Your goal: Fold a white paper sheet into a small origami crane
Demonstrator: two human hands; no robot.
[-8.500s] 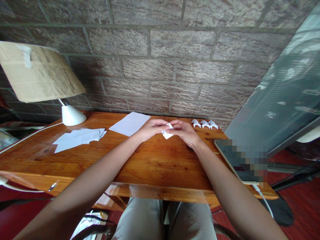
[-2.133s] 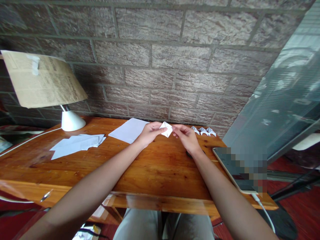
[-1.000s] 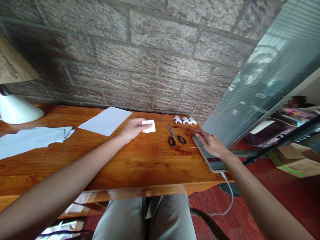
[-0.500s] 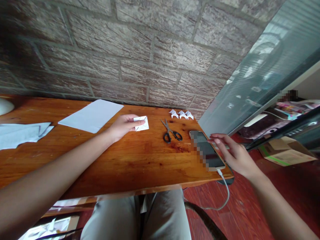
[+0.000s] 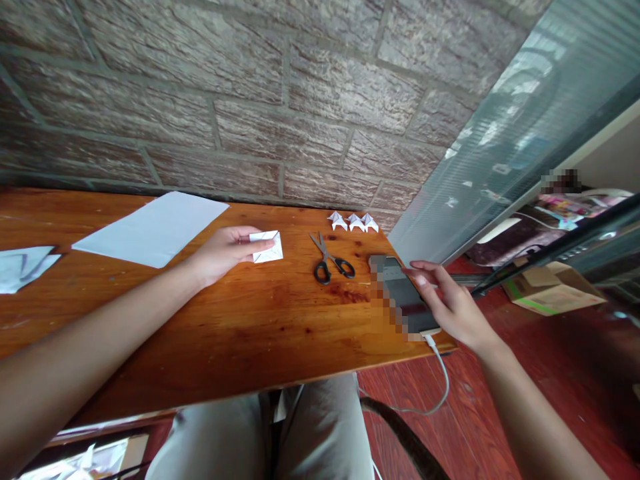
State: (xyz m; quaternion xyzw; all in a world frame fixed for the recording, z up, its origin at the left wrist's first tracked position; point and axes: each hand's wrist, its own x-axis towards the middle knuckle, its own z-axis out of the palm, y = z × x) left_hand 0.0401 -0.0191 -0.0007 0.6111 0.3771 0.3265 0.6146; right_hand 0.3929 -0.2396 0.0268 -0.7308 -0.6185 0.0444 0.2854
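The left hand (image 5: pixel 220 250) pins a folded paper piece (image 5: pixel 267 245) on the desk (image 5: pixel 240 333), fingers pinching its near-left edge. The right hand (image 5: pixel 450 303), fingers spread, touches the phone (image 5: pixel 405 297) at the desk's right edge. Folding looks paused; resuming likely needs that hand back.

No readable text, label, brand, number or sign is showing anywhere. Phone (image 5: pixel 403 297) screen is lying pixelated at the tabletop (image 5: pixel 260 333) edge, nothing legible on it. White sheet (image 5: pixel 153 227) and folded paper (image 5: pixel 267 245) are showing blank faces. Cardboard box (image 5: pixel 553 297) on the floor is too blurred to read.
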